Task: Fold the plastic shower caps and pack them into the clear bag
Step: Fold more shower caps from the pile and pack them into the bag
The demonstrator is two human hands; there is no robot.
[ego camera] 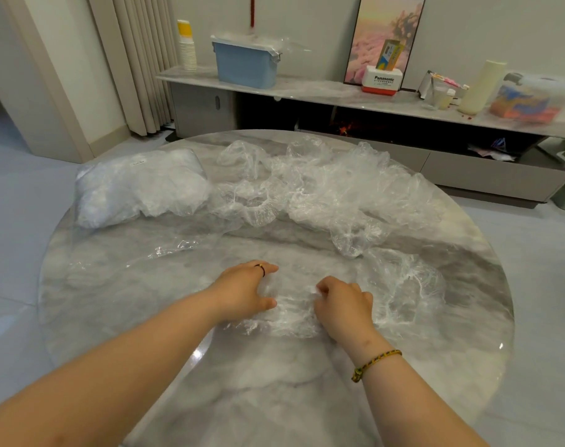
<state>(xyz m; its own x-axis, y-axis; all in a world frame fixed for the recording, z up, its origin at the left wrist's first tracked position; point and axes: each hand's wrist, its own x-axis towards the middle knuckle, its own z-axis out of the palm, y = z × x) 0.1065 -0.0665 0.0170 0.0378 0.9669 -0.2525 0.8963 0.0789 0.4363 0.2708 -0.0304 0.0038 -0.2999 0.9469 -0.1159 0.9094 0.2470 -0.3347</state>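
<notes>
hands: left hand [245, 291] and right hand [345, 304] near each other, both gripping crumpled clear plastic shower cap [292, 312] | far right shelf: white-red box [382, 81] reads "Panasonic"

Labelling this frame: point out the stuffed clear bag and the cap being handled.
clear bag [139, 185]: head view, its bulging middle.
shower cap [290, 312]: head view, its crumpled middle.
</notes>
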